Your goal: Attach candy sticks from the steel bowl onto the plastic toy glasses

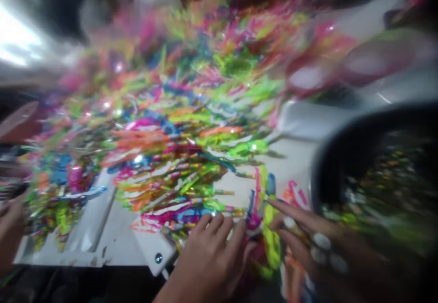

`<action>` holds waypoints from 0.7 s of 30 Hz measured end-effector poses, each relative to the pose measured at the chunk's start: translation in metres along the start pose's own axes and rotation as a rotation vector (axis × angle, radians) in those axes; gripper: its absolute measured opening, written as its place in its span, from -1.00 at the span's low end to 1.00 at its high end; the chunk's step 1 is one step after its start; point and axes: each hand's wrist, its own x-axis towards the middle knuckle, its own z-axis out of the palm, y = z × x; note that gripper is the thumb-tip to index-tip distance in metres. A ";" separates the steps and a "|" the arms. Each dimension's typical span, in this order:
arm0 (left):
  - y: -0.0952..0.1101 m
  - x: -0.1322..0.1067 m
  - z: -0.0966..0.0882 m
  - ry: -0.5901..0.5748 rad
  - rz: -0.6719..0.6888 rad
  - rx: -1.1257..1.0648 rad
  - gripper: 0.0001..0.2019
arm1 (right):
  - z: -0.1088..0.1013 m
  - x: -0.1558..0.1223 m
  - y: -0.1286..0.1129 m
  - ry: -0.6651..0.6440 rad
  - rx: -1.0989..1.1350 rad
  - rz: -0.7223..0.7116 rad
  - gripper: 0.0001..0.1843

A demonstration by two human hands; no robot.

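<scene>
Near the table's front edge, my left hand (212, 253) is bent over colourful thin plastic pieces, its fingers curled close together; what lies under them is hidden. My right hand (315, 237) has white bands or wraps on several fingers. Its index finger is stretched out and its tip meets a small bunch of plastic pieces. Among these are a yellow-green piece (272, 243) hanging at the edge and a pink piece (258, 189). Motion blur hides their exact kind. A white box-like device (156, 252) with a round dark knob or screw is left of my left hand.
A large heap of neon plastic pieces (191, 134) spreads across the white table (126, 243). On the right stands a dark round tub (320, 170) with many small pieces inside. Another person's hand (12, 225) is at the left edge. A white tray (94, 221) lies front left.
</scene>
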 end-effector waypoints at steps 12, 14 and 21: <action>0.036 -0.019 0.056 -0.191 -0.340 -0.399 -0.86 | -0.016 0.005 -0.020 -0.160 0.262 0.126 -0.55; 0.033 -0.021 0.047 -0.168 -0.319 -0.421 -0.85 | -0.017 0.005 -0.021 -0.180 0.257 0.132 -0.55; 0.016 -0.052 0.030 -0.245 -0.107 -0.254 -0.56 | -0.017 0.007 -0.024 -0.161 0.217 0.155 -0.65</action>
